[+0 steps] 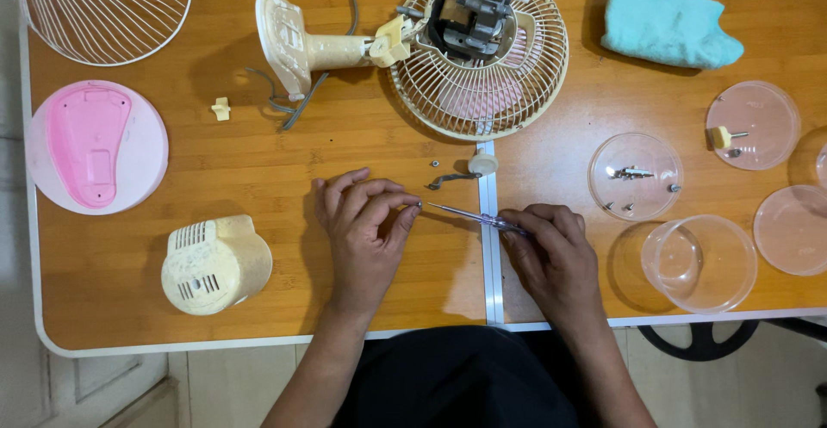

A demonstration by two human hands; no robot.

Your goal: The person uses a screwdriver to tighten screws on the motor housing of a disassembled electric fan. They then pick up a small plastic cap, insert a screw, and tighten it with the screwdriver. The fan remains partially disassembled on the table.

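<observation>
1. The left hand [366, 230] sits near the middle of the wooden desk [258, 170], thumb and forefinger pressed together on a tiny screw [419, 205]. It's pinched right at the fingertips; the other fingers are curled loosely above it.

2. The right hand [551, 251] holds a slim screwdriver [469, 215] with a clear purplish handle. Its fingers are wrapped and pinched around the handle end, so that hand is closed on the tool.

3. The bit that matters: the screwdriver's long axis runs nearly flat across the desk, handle on the right, tip pointing left and slightly far. The tip lands right at the screw in the left fingers, looks like touching or just about; too small to call for sure.

4. So the screw lies straight left of the right hand, along the line of the shaft. The left hand is the nearer one, since it's already got the screw.

5. Stuff around: just beyond the hands there's a small bent metal clip [448, 180] and a round cream knob [483, 164], then the opened fan [478, 49] with its motor exposed. A cream motor cover [215, 264] sits to the near left, clear dishes with screws [636, 176] to the right, a blue towel [668, 25] at the far right.
</observation>
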